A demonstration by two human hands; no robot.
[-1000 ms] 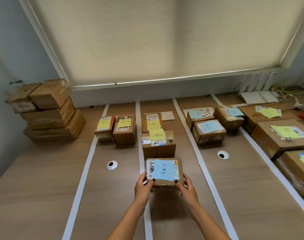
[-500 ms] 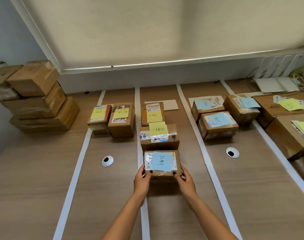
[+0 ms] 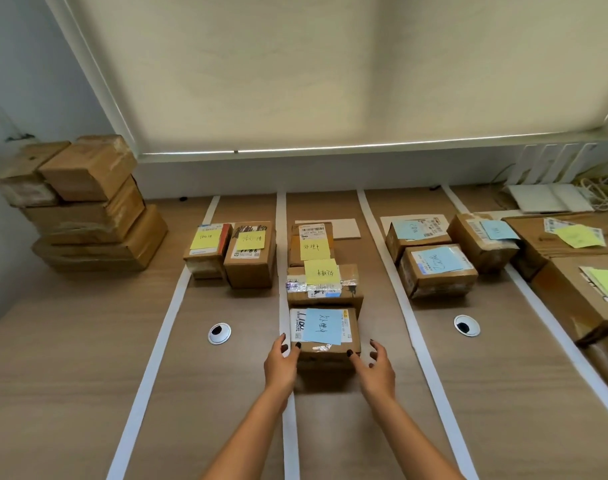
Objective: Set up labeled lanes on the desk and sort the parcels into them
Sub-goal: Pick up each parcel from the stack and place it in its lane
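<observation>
Parcel (image 3: 325, 332) with blue note sits at frame centre on the bench (image 3: 70, 358), touching the parcel behind. Left hand (image 3: 282, 361) and right hand (image 3: 375, 366) flank it, fingers spread, thumbs touching. Advise squaring it between the tape lines (image 3: 404, 306) before release.

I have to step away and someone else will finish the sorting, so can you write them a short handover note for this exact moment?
Left hand: thumb touching the near left corner of the blue-note parcel, fingers relaxed.
Right hand: open, thumb at the near right corner.
That parcel sits on the desk in the middle lane, in front of two yellow-note parcels.
Done: white tape lanes laid; two yellow-note parcels in the left lane, three blue-note parcels in the right lane, larger ones far right.
Left: check the blue-note parcel, which sits in a lane of yellow notes; the unlabeled stack at far left looks unsorted.
</observation>
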